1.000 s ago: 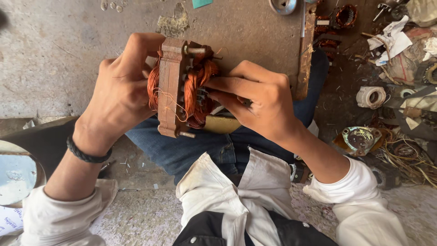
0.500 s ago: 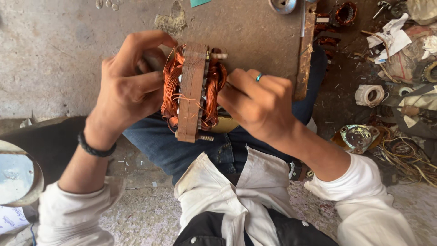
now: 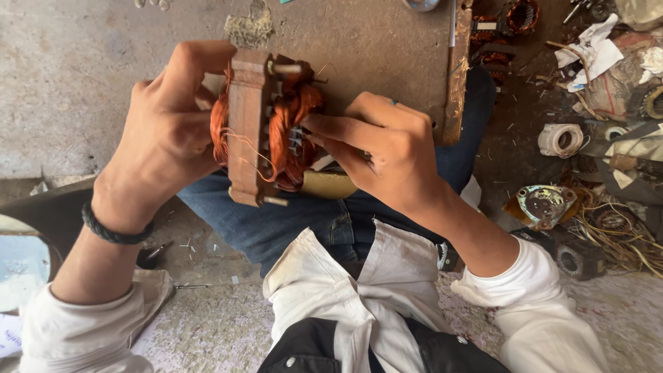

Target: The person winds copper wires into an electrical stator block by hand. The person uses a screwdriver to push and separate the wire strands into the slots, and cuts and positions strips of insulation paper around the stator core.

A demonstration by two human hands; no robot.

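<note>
rusty stator (image 3: 250, 128), copper windings (image 3: 293, 131)

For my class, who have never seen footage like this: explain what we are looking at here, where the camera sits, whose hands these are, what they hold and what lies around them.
The picture comes from a camera worn on a person's head, looking down at their own lap and hands, so there is no machine, only two bare hands.

The left hand, with a black wristband, grips a motor stator: a rusty stack of metal plates with copper wire windings bulging from both sides. The fingers of the right hand press against the windings on the near side.

The person sits on a concrete floor, in blue jeans and a white shirt. At the right of the picture lie workshop scraps: a white roll of tape, a round metal motor cover, tangled wire and another wound stator at the top.
</note>
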